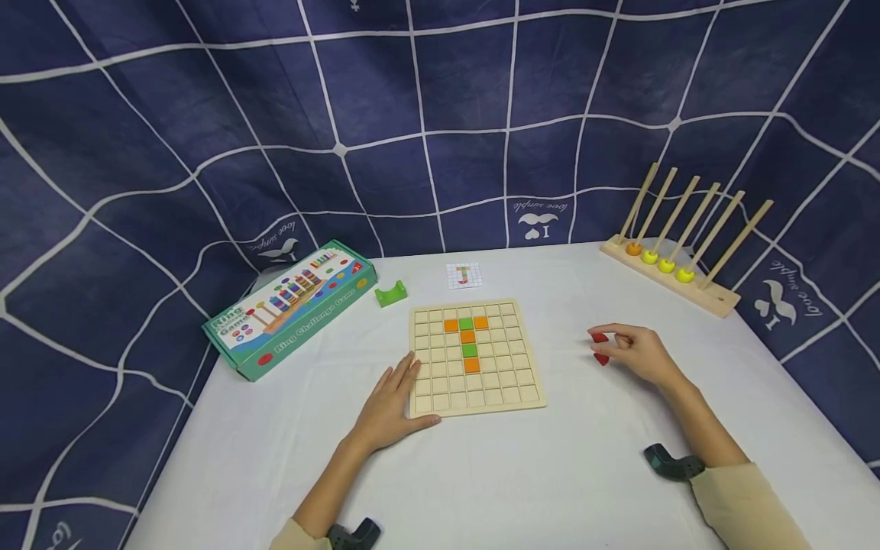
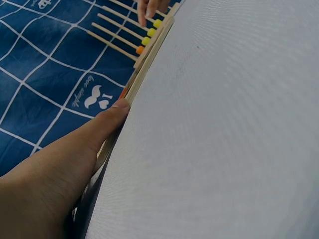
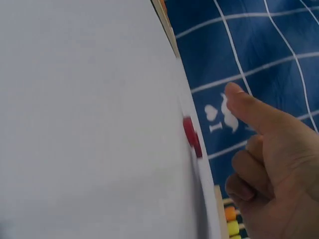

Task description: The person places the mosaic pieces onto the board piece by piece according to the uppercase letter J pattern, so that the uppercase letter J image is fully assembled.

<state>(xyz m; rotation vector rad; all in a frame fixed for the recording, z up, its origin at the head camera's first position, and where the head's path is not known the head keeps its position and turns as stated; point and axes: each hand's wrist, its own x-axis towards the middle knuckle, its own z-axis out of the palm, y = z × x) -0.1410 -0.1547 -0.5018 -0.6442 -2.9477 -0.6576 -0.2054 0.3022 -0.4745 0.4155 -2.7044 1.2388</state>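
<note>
A pale wooden grid board (image 1: 512, 359) lies on the white table, with several orange and green square tiles set in a T-like pattern (image 1: 468, 337). My left hand (image 1: 392, 405) rests along the board's left edge, fingers extended and thumb at the near edge; the left wrist view shows the thumb (image 2: 107, 122) against the board's side. To the right of the board, my right hand (image 1: 639, 351) is over red pieces (image 1: 601, 357), thumb and forefinger apart. From the right wrist, the red pieces (image 3: 192, 137) sit on the table apart from the fingers, which hold nothing.
Behind the board lies a small pattern card (image 1: 464, 276), with a green notched piece (image 1: 391, 294) to its left. A green game box (image 1: 289, 309) is at the left. At the back right stands a wooden peg rack (image 1: 722, 303) with orange and yellow beads. Blue grid cloth (image 1: 467, 168) hangs behind.
</note>
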